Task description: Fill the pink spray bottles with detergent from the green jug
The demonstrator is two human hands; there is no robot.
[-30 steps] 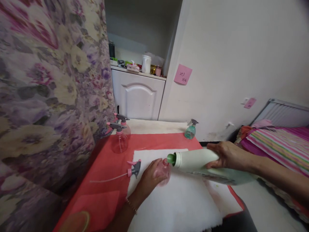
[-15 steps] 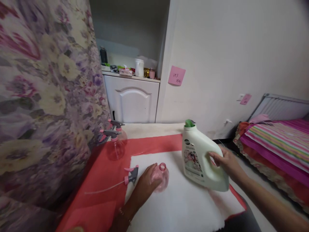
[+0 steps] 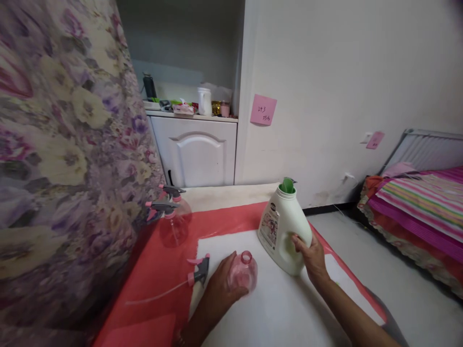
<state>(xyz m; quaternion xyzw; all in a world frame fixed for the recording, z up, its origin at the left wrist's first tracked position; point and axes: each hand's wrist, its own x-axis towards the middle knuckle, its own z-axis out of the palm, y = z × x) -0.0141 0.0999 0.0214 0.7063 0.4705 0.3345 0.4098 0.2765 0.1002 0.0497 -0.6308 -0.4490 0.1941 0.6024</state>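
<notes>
Right hand (image 3: 311, 254) with jug (image 3: 293, 217) now upright

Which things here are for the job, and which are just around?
For the job, likely: jug in the right hand; open bottle in the left hand; loose sprayer; perhaps both spray bottles.

Just around: tissues; white container; bedding.

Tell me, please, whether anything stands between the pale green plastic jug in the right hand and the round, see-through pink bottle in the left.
Nothing visible does: between the jug, in the right hand, and the bottle, in the left hand, only the flat white sheet shows.
</notes>
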